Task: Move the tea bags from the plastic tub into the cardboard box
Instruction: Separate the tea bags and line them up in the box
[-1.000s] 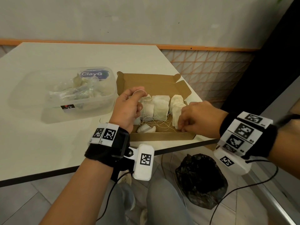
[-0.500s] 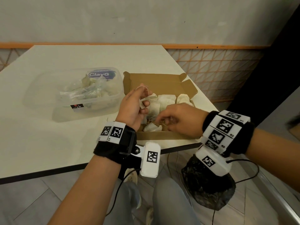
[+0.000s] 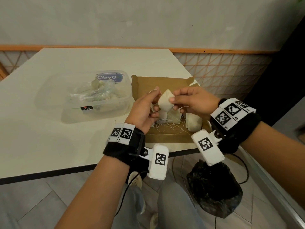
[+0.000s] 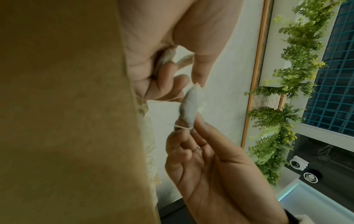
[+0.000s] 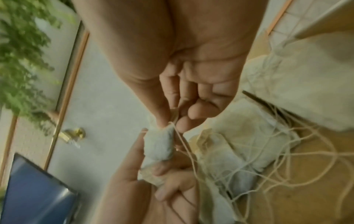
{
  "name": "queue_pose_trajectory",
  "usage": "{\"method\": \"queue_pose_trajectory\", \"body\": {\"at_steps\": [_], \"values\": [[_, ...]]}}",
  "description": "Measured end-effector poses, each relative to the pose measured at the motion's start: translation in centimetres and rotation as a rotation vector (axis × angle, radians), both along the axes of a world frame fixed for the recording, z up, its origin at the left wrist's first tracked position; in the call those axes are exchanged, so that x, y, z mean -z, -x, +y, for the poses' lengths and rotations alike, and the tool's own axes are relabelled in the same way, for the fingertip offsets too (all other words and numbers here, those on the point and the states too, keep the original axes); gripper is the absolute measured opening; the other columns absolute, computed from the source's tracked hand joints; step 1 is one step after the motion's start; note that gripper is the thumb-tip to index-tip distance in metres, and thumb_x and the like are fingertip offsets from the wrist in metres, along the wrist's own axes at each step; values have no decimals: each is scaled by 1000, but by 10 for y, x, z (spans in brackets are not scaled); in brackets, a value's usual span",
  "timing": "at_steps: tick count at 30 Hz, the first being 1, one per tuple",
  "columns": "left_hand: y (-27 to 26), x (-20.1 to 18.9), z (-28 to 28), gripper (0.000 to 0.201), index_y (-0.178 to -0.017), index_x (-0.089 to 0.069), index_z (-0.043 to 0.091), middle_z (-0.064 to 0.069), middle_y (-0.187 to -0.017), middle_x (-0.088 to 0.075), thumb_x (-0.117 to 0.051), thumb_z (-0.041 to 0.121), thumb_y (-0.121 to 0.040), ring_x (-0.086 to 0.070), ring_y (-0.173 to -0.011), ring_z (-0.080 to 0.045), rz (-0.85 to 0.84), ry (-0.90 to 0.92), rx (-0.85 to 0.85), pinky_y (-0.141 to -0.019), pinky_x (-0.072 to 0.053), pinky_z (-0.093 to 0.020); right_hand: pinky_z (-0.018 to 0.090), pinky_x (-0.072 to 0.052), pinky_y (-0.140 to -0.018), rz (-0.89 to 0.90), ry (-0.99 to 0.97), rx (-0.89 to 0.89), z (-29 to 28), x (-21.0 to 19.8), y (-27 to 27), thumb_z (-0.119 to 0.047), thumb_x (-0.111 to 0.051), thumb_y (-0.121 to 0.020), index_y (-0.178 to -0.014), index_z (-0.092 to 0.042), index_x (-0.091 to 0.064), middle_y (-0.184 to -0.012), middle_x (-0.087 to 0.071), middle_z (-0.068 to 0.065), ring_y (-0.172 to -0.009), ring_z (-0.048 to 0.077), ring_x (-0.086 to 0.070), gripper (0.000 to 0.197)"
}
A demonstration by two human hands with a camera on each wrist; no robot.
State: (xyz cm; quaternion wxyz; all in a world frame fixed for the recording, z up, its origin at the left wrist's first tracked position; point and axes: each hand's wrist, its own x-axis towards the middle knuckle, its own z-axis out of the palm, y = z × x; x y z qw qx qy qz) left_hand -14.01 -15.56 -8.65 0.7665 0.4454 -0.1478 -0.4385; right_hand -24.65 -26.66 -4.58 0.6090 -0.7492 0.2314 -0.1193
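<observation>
A clear plastic tub [image 3: 105, 111] with several tea bags stands left of the open cardboard box [image 3: 158, 80]. Several pale tea bags [image 3: 193, 123] stand in the box among tangled strings [image 5: 268, 159]. Above the box my right hand [image 3: 173, 100] pinches one tea bag [image 3: 165, 103] by its top corner, also seen as the tea bag [image 4: 189, 109] [image 5: 159, 145]. My left hand [image 3: 154, 104] is right beside it, fingers curled round its string [image 3: 154, 91] and a small pale piece [image 4: 166, 56], tag or bag I cannot tell.
The box sits at the white table's [image 3: 49, 138] near right corner, close to the edge. A black bag [image 3: 212, 187] lies on the floor below it. My legs are under the table edge. A wall runs behind the table.
My right hand moved from the box's right side to its front, took a tea bag there and lifted it up between both hands. My left hand stayed above the box with the string.
</observation>
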Motion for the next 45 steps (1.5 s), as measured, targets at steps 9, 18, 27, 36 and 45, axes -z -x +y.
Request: {"method": "queue_pose_trajectory", "body": {"at_steps": [9,18,27,36,45], "values": [[-3,-10,9,22,-94,-52,6,-9,-89,-54,-41,25,-88,-53,-77,-21,397,198,64,-60,-35,-22,15,-42,-47,-200,-114,86,18,8,-5,0,-55,-89,-95,-18,-57,-65,-56,3,-49,5,-51,19],[9,-16,-2,29,-101,-55,8,-13,-98,-59,-30,-5,-94,-61,-78,-18,269,101,-19,-61,-54,-20,28,-46,-67,-170,457,246,17,6,2,-20,-60,-88,-84,-28,-64,-78,-62,4,-66,13,-52,10],[26,-14,-7,32,-124,-52,11,-17,-121,-60,-36,3,-97,-62,-77,-18,188,123,-30,-69,-54,-32,5,-39,-54,-74,565,257,18,9,-3,-30,-72,-78,-98,-16,-67,-75,-62,-3,-64,5,-54,25],[8,-15,9,4,-85,-62,14,-5,-88,-66,-64,15,-88,-61,-72,-11,-290,-134,-120,-56,-49,-17,30,-48,-72,-190,408,139,12,-2,7,-17,-72,-79,-77,-22,-67,-78,-67,13,-72,24,-57,8],[11,-19,10,13,-78,-61,18,-3,-82,-65,-61,11,-90,-59,-71,-12,-180,-133,-184,-53,-49,-17,16,-50,-63,-327,151,-5,14,-4,8,9,-64,-78,-106,-15,-59,-66,-55,7,-60,5,-57,38]]}}
